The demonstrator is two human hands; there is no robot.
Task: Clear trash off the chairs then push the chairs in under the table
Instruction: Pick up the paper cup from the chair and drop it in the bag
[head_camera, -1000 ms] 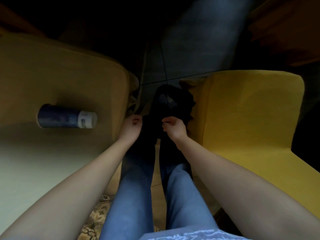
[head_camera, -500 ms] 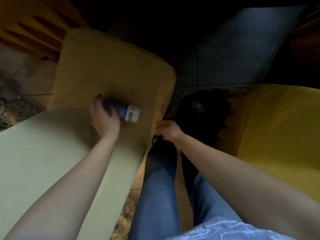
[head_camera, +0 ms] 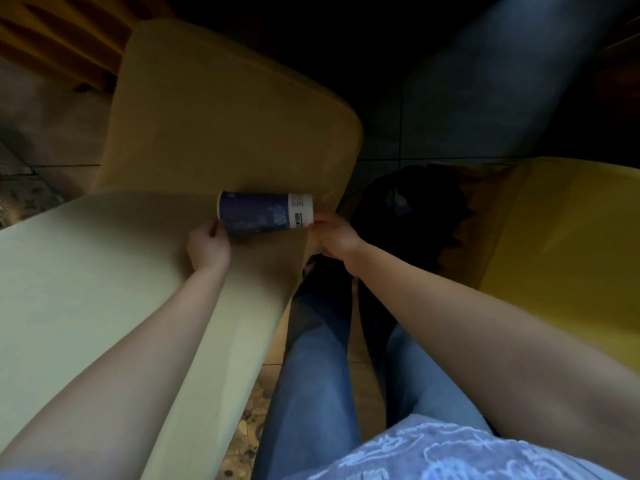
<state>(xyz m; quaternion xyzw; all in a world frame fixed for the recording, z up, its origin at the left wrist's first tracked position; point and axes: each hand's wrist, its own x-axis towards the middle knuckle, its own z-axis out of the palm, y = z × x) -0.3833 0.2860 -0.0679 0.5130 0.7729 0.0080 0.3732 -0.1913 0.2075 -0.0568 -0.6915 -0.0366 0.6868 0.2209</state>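
We see a paper cup [head_camera: 266, 212] lying on its side across the seat of the left chair [head_camera: 194, 140], a smooth, moulded yellow shell with rounded corners and a matte finish. The cup is a slightly tapered cylinder, dark blue with a faint paler pattern, and a white band with small print runs round the end nearest our right hand [head_camera: 335, 239]. The print is too small for us to read.

Our left hand [head_camera: 209, 247] sits at the cup's other end, fingers curled round the rim there, so it grips that end. Our right hand touches the white-banded end with its fingertips; we cannot tell whether it truly grips or only steadies it. The two hands are apart, with the whole length of the cup between them.

Just beyond the right hand, in the gap between the chairs, hangs a black bag [head_camera: 408, 216], soft, crumpled and slightly glossy. To the right of that hand stands the second chair [head_camera: 568, 237], a brighter yellow, equally smooth and curved. Below both hands are our legs in blue jeans [head_camera: 311, 382], and a pale lacy top [head_camera: 433, 452] shows at the bottom edge. Between the legs the floor looks tiled.
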